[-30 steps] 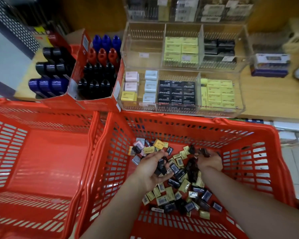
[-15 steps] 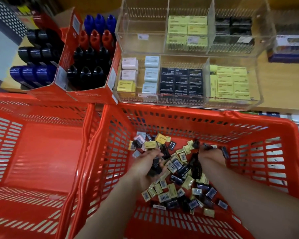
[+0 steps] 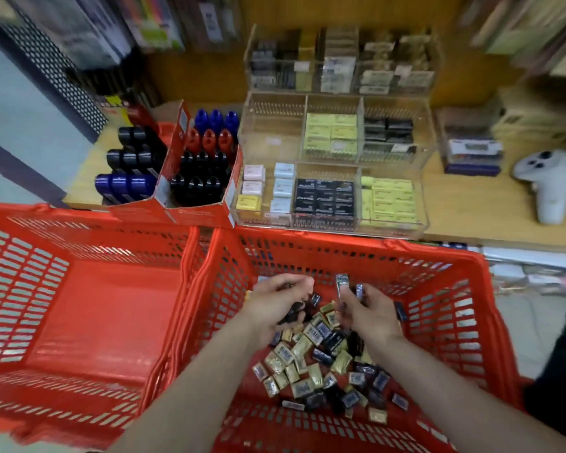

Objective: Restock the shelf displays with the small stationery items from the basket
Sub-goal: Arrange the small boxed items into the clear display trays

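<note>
Both hands raised above the pile inside the right-hand red basket (image 3: 464, 308), open air up to its rim.
Left hand (image 3: 276, 310) clutches dark packets; right hand (image 3: 368, 313) pinches small boxes (image 3: 342, 284). Yellow and black packets (image 3: 321, 364) litter the basket floor.

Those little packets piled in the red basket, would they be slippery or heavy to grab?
Probably light: the right hand pinches two packets upright with fingertips alone. Likely a bit slippery, since the wrappers in the pile look glossy. Flat and boxy, so unlikely to roll.
</note>
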